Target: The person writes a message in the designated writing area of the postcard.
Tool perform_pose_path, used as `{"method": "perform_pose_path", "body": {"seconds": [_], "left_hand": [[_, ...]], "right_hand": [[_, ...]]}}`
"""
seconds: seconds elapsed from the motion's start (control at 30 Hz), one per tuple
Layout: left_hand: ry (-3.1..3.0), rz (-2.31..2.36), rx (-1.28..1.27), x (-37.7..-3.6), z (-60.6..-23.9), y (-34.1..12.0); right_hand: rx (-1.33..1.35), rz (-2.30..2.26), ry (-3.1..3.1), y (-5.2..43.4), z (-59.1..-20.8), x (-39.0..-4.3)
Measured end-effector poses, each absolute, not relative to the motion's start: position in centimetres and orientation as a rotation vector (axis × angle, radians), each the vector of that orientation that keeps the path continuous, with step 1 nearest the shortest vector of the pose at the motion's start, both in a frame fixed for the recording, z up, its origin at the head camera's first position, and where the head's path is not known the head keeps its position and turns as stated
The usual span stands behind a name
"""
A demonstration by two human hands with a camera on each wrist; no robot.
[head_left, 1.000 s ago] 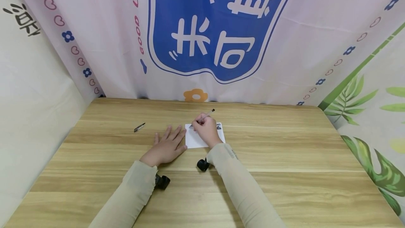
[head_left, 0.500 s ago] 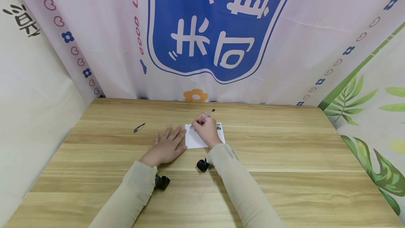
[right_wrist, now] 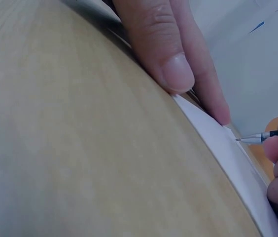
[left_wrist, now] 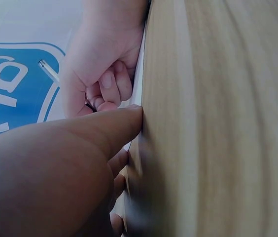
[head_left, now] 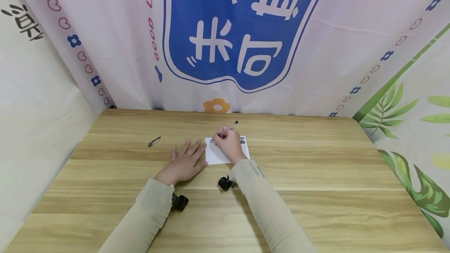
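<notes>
A white sheet of paper (head_left: 217, 156) with a dark printed mark at its upper right corner lies on the wooden table. My right hand (head_left: 229, 145) rests over it and pinches a pen (head_left: 231, 125), whose dark end points up and away. In the right wrist view the metal tip of the pen (right_wrist: 250, 138) is at the paper (right_wrist: 218, 140), near its far left corner. My left hand (head_left: 185, 162) lies flat with fingers spread, thumb and fingertips touching the paper's left edge. The right hand covers part of the sheet.
A second pen or pen cap (head_left: 154, 141), dark and silver, lies on the table (head_left: 316, 175) left of the left hand. Black wrist cameras (head_left: 180, 202) sit under both sleeves. A printed curtain (head_left: 133, 89) hangs behind the far table edge.
Both hands, the paper and the pen stay in nearly the same place. Only a very slight shift of the whole head view shows.
</notes>
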State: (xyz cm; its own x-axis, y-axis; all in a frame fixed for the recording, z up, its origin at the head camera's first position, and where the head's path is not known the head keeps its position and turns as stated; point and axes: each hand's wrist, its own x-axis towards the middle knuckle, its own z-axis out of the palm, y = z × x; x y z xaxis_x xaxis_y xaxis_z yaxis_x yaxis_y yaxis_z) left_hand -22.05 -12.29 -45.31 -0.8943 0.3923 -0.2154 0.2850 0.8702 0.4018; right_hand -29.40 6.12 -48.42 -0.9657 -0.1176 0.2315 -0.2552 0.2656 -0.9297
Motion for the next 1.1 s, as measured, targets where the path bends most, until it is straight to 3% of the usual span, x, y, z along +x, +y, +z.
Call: {"method": "perform_pose_path", "body": {"seconds": [1.1], "left_hand": [[2.734,0.532,0.508,-22.11,-45.35,-12.40]], "right_hand": [[0.341,1.819,-2.411,6.08,-48.32,-29.39]]}}
